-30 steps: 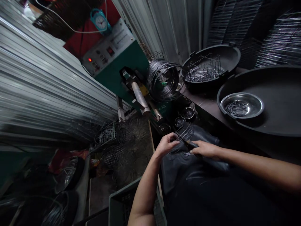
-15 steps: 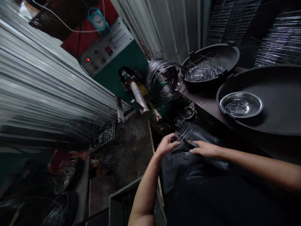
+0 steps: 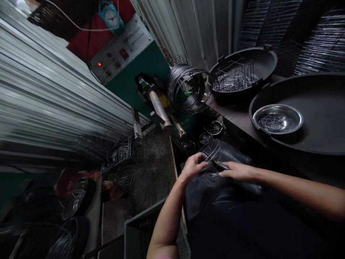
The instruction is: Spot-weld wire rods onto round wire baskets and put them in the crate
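Observation:
My left hand (image 3: pixel 194 165) is closed on a small frame of bent wire (image 3: pixel 215 149) above my lap. In my right hand (image 3: pixel 235 170) is a dark-handled tool that looks like pliers (image 3: pixel 222 166); its tip reaches to the wire beside my left fingers, and whether the jaws grip it I cannot tell. Under both hands a dark, shiny apron (image 3: pixel 205 198) covers my legs. A few thin wire ends show just below the tool. Beyond my hands stand two small bowls (image 3: pixel 215 127) with bits of wire in them.
A large coil of wire (image 3: pixel 185 90) hangs before the green machine (image 3: pixel 129 77). At right, a steel bowl (image 3: pixel 292 118) of wire pieces sits in a wide black pan (image 3: pixel 320 138); another pan (image 3: pixel 265 63) holds more wire parts. A green crate (image 3: pixel 145 212) stands left of my legs.
The view has shifted slightly. Both hands keep their hold, and the wire frame has tilted a little between them.

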A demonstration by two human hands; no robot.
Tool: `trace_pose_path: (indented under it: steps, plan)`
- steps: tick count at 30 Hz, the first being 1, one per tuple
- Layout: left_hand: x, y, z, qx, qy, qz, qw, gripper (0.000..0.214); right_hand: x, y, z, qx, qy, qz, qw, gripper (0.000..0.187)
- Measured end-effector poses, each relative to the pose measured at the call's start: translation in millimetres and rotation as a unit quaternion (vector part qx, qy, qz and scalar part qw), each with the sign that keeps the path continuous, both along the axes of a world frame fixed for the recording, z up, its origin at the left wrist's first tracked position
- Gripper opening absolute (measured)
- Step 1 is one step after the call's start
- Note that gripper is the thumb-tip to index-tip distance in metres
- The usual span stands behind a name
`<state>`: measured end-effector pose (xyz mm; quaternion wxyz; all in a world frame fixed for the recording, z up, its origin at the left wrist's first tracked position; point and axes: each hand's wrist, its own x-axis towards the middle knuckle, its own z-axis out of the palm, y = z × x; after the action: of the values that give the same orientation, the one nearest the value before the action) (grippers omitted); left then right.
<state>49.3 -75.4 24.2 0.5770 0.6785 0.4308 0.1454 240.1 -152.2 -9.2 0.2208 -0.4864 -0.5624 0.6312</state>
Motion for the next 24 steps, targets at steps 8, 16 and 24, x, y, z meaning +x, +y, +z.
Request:
trace_pose_path:
  steps: [8, 16, 24]
  plan:
    - [0, 0, -10.4, 0.017, 0.017, -0.02, 0.999, 0.013, 0, -3, -5.2, -0.023, -0.019, -0.046, 0.999, 0.041]
    - [17, -6, -20.3, 0.153, 0.152, -0.023, 0.976, 0.007, 1, -2, -33.3, -0.052, -0.093, -0.129, 0.986, 0.038]
    - [21, -2, -43.2, 0.189, 0.159, -0.033, 0.968, 0.012, 7, 17, -49.0, 0.013, -0.249, -0.099, 0.963, 0.031]
